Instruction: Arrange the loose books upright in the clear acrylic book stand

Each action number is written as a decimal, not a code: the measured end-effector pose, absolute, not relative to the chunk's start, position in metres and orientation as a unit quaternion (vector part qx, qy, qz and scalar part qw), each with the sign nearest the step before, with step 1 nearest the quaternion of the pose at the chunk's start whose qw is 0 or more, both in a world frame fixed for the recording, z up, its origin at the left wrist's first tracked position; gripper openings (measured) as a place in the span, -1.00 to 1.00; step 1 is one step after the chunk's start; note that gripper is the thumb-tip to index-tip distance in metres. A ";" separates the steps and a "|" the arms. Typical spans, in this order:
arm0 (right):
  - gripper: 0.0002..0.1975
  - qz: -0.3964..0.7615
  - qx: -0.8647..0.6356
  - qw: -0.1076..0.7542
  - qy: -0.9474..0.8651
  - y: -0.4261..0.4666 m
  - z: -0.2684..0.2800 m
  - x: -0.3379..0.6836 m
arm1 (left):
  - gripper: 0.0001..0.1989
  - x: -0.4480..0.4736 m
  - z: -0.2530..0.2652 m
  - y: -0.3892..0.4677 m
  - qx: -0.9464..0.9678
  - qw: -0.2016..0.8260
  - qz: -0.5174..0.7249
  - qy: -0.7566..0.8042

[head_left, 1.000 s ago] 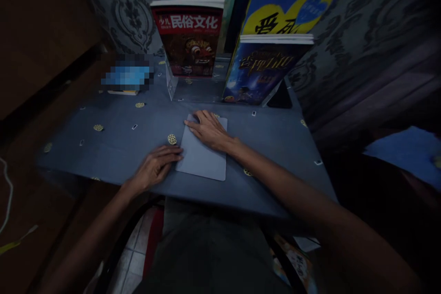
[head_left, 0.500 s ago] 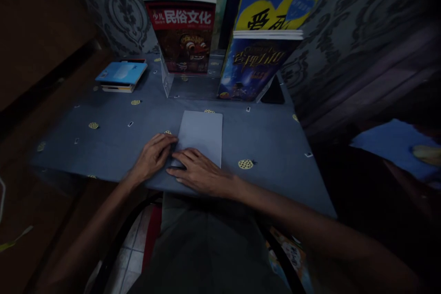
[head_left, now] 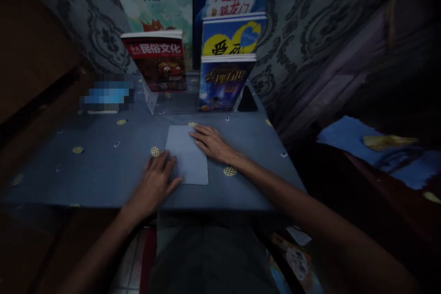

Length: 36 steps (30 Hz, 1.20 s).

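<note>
A plain pale rectangle point(head_left: 186, 161), like a blank card or thin booklet with rounded near corners, lies flat on the blue tablecloth point(head_left: 103, 179). My left hand point(head_left: 156, 179) rests at its left edge, palm down, fingers spread and the thumb over the near part. My right hand point(head_left: 213, 144) lies across its far right corner with the fingers stretched out flat. Neither hand grips anything.
Behind the rectangle, clear stands hold a red-covered book point(head_left: 160, 64), a dark blue book point(head_left: 223, 83) and a blue-and-yellow book point(head_left: 234, 36). A black phone-like slab point(head_left: 248, 100) leans at the right. A blurred blue stack point(head_left: 106, 96) sits far left.
My right hand has moved from the near left part of the rectangle to its far right corner. My left hand's fingers have spread at the left edge. The view has shifted.
</note>
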State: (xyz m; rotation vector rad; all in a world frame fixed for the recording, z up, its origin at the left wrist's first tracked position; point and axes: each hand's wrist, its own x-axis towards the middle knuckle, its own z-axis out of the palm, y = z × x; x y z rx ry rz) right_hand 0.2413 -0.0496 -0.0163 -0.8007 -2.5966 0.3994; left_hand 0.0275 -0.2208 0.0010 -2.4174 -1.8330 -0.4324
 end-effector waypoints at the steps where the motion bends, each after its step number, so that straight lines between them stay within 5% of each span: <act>1: -0.59 0.138 -0.299 0.196 -0.924 -0.044 -0.019 0.241 | -0.35 0.034 -0.002 -0.223 -0.794 0.053 -0.123 -0.593; 5: -0.58 0.125 -0.308 0.212 -0.919 -0.037 -0.023 0.244 | -0.21 0.045 -0.009 -0.223 -0.818 0.073 -0.077 -0.566; 15: -0.64 0.111 -0.400 0.247 -0.875 -0.061 -0.011 0.284 | -0.53 -0.021 0.025 -0.180 -0.842 -0.014 0.020 -0.538; 36: -0.56 0.282 -0.427 0.365 -0.778 -0.063 -0.018 0.300 | -0.53 0.082 0.009 -0.048 -0.859 -0.063 -0.091 -0.500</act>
